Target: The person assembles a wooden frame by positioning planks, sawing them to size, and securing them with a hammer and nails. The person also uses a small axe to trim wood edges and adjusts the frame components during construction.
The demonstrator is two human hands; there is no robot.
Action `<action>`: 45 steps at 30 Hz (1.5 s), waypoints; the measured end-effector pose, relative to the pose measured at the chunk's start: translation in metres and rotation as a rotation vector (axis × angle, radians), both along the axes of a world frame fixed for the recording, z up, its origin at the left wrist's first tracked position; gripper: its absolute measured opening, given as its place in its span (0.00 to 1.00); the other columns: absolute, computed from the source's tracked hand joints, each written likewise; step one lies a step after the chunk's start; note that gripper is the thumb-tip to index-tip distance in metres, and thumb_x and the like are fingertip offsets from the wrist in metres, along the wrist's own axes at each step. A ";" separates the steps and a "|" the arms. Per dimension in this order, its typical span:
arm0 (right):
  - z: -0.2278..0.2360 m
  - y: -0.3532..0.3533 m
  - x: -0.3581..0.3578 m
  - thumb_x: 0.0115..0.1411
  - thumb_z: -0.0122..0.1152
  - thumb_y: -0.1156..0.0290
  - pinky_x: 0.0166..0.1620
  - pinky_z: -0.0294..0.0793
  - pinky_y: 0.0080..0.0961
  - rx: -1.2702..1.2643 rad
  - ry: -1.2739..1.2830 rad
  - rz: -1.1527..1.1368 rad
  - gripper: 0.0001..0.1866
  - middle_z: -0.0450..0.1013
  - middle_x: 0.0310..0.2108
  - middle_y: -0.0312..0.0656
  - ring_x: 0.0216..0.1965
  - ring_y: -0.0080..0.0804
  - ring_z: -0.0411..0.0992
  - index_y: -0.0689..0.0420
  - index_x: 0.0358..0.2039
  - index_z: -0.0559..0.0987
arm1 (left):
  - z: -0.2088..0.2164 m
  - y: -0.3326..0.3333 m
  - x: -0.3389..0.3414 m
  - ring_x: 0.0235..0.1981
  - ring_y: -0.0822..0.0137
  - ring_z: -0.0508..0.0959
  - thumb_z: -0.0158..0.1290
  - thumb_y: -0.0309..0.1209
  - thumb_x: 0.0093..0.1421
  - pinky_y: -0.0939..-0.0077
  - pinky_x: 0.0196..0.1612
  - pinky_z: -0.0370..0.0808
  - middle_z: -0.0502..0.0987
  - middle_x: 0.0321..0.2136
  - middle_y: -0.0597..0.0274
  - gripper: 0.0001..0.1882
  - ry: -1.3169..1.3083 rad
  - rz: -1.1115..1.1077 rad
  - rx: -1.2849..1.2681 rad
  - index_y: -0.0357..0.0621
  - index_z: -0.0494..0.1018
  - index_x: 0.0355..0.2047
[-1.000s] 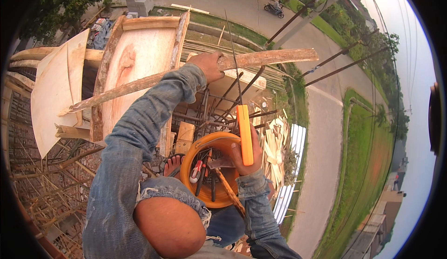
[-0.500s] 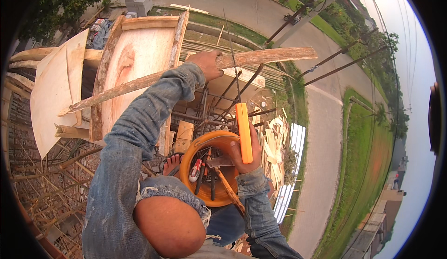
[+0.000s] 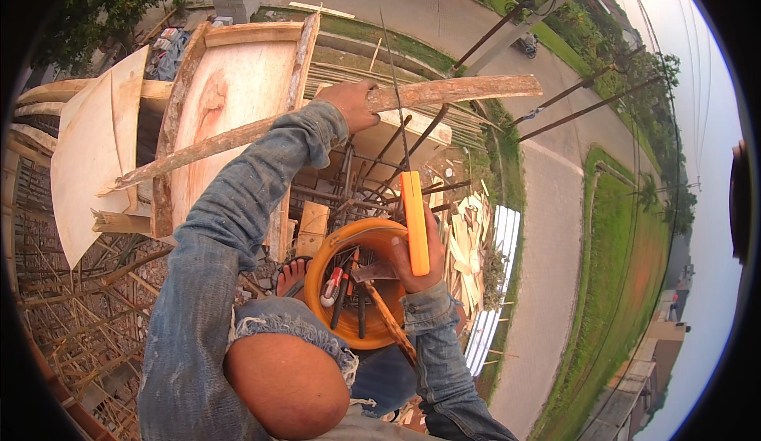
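My left hand is closed over a long rough wooden slat, which slants across the top of a wooden formwork panel. In my right hand is a handsaw with an orange handle. Its thin blade, seen nearly edge-on, points away and crosses the slat just right of my left hand. Below the saw, an orange bucket stands between my legs. A hammer with a wooden handle rests in it, beside a red-and-white tool and several dark-handled tools.
Steel bars stick up beyond the bucket. Thin plywood sheets lie at the left above a bamboo lattice. Wood offcuts and white corrugated sheet lie below at the right, near a road.
The slat and my left hand have hardly moved. The saw has shifted very slightly upward in view. On the road behind, a motorbike has come nearer.
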State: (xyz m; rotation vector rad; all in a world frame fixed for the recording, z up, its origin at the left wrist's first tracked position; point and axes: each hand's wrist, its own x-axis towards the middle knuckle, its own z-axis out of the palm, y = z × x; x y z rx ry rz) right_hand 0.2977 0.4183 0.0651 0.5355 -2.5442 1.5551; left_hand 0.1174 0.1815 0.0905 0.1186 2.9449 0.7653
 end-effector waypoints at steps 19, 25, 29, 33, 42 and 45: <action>0.021 0.007 0.014 0.55 0.60 0.74 0.53 0.71 0.29 -0.028 -0.111 -0.021 0.34 0.73 0.49 0.51 0.50 0.37 0.73 0.66 0.62 0.61 | -0.001 0.001 -0.012 0.45 0.49 0.78 0.53 0.36 0.48 0.59 0.49 0.74 0.78 0.43 0.46 0.32 -0.042 0.016 -0.078 0.46 0.67 0.56; 0.039 0.058 0.130 0.53 0.61 0.73 0.47 0.76 0.31 0.239 -0.151 -0.100 0.35 0.74 0.49 0.55 0.43 0.43 0.78 0.67 0.61 0.63 | 0.003 0.005 -0.010 0.43 0.45 0.77 0.53 0.35 0.49 0.56 0.47 0.73 0.78 0.41 0.44 0.28 -0.058 0.011 -0.039 0.43 0.68 0.53; 0.015 0.026 0.069 0.55 0.58 0.77 0.44 0.76 0.29 0.054 0.029 -0.081 0.33 0.76 0.45 0.52 0.41 0.35 0.78 0.66 0.62 0.62 | -0.009 0.010 -0.017 0.44 0.46 0.77 0.52 0.35 0.49 0.56 0.48 0.74 0.78 0.41 0.44 0.29 -0.022 0.005 -0.047 0.43 0.68 0.54; 0.011 -0.024 -0.056 0.57 0.57 0.77 0.39 0.74 0.23 -0.023 -0.004 -0.040 0.31 0.76 0.38 0.45 0.31 0.26 0.72 0.63 0.62 0.63 | -0.013 0.003 -0.020 0.45 0.48 0.78 0.51 0.36 0.50 0.58 0.49 0.74 0.78 0.43 0.45 0.31 -0.020 -0.019 -0.069 0.43 0.66 0.56; 0.026 0.047 0.103 0.54 0.61 0.73 0.32 0.72 0.23 0.355 0.122 -0.092 0.33 0.76 0.28 0.41 0.22 0.23 0.70 0.65 0.61 0.65 | -0.001 0.006 -0.009 0.42 0.46 0.79 0.52 0.36 0.50 0.57 0.46 0.75 0.78 0.38 0.43 0.30 -0.068 -0.053 -0.018 0.39 0.66 0.54; 0.006 0.029 0.035 0.55 0.62 0.73 0.27 0.70 0.22 0.158 -0.022 -0.119 0.28 0.72 0.20 0.36 0.19 0.22 0.68 0.65 0.56 0.69 | -0.001 0.003 -0.012 0.44 0.47 0.78 0.51 0.34 0.51 0.57 0.47 0.75 0.78 0.41 0.42 0.31 -0.062 -0.057 -0.038 0.38 0.64 0.56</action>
